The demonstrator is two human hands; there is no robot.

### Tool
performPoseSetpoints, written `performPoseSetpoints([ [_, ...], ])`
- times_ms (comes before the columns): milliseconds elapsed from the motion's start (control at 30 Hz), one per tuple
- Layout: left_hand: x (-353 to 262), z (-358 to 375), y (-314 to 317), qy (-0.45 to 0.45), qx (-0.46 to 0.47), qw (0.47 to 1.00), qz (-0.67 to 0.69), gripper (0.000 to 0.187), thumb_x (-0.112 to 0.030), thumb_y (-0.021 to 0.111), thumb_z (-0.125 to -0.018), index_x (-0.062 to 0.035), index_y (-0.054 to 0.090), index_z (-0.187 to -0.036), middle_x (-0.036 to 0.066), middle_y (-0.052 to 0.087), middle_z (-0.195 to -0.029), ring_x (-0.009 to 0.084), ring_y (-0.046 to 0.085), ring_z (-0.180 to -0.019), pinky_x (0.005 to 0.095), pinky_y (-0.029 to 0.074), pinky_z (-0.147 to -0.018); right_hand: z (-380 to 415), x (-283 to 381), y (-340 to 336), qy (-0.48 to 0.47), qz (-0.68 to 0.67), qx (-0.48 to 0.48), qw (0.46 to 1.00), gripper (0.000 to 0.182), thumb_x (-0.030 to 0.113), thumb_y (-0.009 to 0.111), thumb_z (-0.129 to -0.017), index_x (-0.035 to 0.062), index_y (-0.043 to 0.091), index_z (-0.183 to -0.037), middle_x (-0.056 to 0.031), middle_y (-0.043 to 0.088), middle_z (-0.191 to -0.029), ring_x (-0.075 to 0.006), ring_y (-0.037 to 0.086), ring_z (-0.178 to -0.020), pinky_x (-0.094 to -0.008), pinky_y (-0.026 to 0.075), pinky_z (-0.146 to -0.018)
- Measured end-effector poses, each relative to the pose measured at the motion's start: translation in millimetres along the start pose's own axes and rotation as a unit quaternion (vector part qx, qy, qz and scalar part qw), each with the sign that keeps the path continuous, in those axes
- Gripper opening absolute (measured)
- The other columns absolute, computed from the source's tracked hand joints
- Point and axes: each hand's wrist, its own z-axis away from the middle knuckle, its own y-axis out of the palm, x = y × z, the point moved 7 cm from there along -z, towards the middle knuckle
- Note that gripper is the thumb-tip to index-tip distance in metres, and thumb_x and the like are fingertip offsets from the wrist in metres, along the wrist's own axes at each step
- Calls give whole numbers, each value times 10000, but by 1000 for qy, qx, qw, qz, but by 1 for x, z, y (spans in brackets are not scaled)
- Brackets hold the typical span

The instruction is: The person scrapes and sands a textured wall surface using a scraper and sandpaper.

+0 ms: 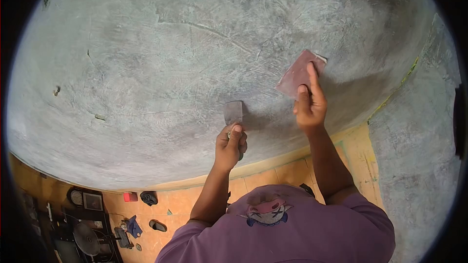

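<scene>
My left hand is wrapped round the handle of a putty knife, its grey blade pointing up in front of the wall. A bit of green handle shows below the fingers. Higher and to the right, my right hand grips a flat pinkish putty spreader, thumb and forefinger laid along its face. White paste clings to the spreader's upper right corner, which overlaps the grey, streaky wall in this view. A long raised crack runs across the plaster above both tools.
An adjoining wall meets this one at the right, along a yellowish corner line. Orange floor tiles lie below. At lower left are a standing fan, a sandal, a red box and a black bundle.
</scene>
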Motion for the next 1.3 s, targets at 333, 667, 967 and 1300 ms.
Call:
performPoseSetpoints([
  [333,-8,3,-13,14,1,999,-36,300,-356,523,-995,-66,556,-927,1,454,-659,93,442,-515,234,376,-467,6,2,8,-10,69,13,997,408,24,485,-946,-40,488,-1348,-141,655,-1096,-114,567,-780,-250,476,-707],
  [667,-10,4,-21,-8,-7,999,-33,302,-358,521,-996,-66,557,-926,-5,453,-657,90,434,-511,234,371,-467,17,21,52,-157,134,150,967,359,11,509,-920,-14,571,-1273,-202,655,-1128,-264,664,-876,-329,516,-761],
  [967,-11,3,-27,4,2,1000,-17,283,-336,521,-998,-63,563,-940,3,456,-665,91,432,-521,234,368,-468,9,16,39,-68,104,82,989,372,55,498,-947,-17,541,-1310,-197,632,-1207,-233,624,-1082,-319,488,-882],
  [1300,-12,2,-32,-5,23,1000,-20,275,-326,513,-1003,-63,564,-941,4,467,-674,87,435,-520,228,372,-472,2,0,9,34,5,-53,998,371,38,497,-936,-34,544,-1297,-190,643,-1182,-134,620,-838,-253,485,-671],
])
